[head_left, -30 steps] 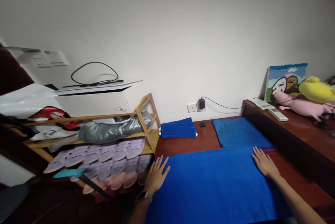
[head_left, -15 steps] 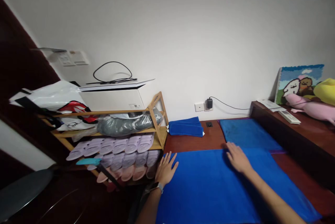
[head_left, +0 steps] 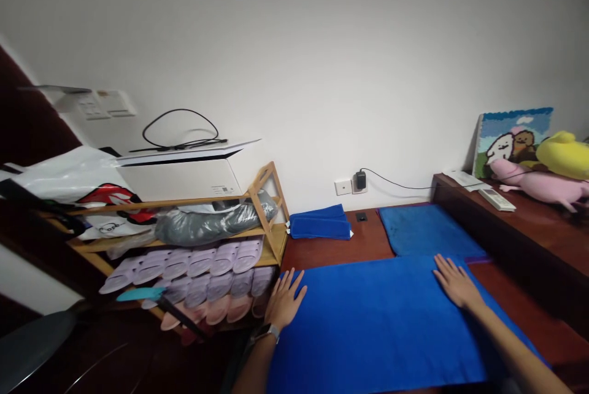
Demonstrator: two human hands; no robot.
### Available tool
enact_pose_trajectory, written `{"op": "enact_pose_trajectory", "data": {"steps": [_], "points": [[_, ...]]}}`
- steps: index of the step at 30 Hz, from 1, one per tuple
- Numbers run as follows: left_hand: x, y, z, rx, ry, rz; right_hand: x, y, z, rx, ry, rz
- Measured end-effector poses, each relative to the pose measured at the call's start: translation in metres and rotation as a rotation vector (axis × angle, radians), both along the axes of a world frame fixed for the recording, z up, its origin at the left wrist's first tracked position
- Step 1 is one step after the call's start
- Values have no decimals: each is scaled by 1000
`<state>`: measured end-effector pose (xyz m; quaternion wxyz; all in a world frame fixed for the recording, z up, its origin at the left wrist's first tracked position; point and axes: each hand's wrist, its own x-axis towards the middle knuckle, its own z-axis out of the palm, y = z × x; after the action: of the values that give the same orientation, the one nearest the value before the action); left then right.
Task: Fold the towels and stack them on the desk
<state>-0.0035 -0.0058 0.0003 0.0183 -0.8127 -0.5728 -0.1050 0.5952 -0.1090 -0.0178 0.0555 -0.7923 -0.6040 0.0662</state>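
Note:
A large blue towel [head_left: 368,320] lies spread flat over a reddish-brown wooden table. My left hand [head_left: 283,302], with a watch on its wrist, rests palm down on the towel's far left corner, fingers apart. Near the towel's far right corner my right hand [head_left: 456,280] lies flat, its fingers spread. Beyond the towel, folded blue cloths [head_left: 319,223] with white tags sit stacked near the wall. A second, darker blue towel [head_left: 427,229] lies at the back right, partly covered by the large towel's far edge.
On the left stands a wooden rack [head_left: 271,216] with lilac slippers [head_left: 202,261] and a white box [head_left: 184,179]. A raised ledge [head_left: 543,222] on the right bears a remote [head_left: 497,200], a pink plush toy [head_left: 538,183] and a picture [head_left: 513,136]. A black charger [head_left: 361,180] is plugged into the wall.
My right hand has moved right across the towel toward its far right corner. My left hand stays at the left corner. The view has turned slightly right.

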Motion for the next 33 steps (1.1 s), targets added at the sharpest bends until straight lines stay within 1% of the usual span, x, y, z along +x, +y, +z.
{"op": "enact_pose_trajectory", "data": {"steps": [2,3,5,7,9,12,14,16,17,18,20,22,23,24,25,26,27,28,29,31,33], "points": [[1,0,1,-12,14,9,36,-7,-7,-30,-8,-94],[1,0,2,-16,21,12,46,-10,-10,-33,-10,-117],[2,0,5,-22,34,14,56,-12,-15,-30,-13,-133],[3,-1,8,-31,49,16,56,-13,-16,-28,-15,-135],[4,-2,10,-43,63,19,53,-12,-14,-29,-18,-145],[4,-3,11,-41,54,20,45,-10,-1,-69,-49,-180],[4,-4,10,-28,35,16,29,-5,11,-82,-98,-199],[4,-5,8,-22,23,13,-6,4,25,-22,-143,-150],[4,-5,7,-24,21,13,-31,8,32,29,-149,-90],[4,-5,7,-26,19,14,-60,13,37,85,-136,-6],[5,-5,7,-29,15,14,-128,21,46,152,-49,179],[5,-5,7,-31,10,11,-194,25,50,173,80,358],[5,-5,7,-32,9,9,-222,27,50,174,123,430],[4,-5,7,-32,11,7,-243,27,50,173,147,471],[4,-4,7,-33,15,8,-256,28,49,169,162,494],[4,-4,7,-32,21,10,-262,29,48,165,166,496],[4,-3,6,-30,26,11,-260,29,45,160,167,483],[3,-3,6,-27,30,13,-250,29,42,153,167,462],[3,-2,6,-25,31,13,-233,28,38,143,166,435],[3,-1,5,-24,31,12,-181,25,29,118,142,359],[3,0,6,-31,31,15,-117,17,20,92,91,245]]}}
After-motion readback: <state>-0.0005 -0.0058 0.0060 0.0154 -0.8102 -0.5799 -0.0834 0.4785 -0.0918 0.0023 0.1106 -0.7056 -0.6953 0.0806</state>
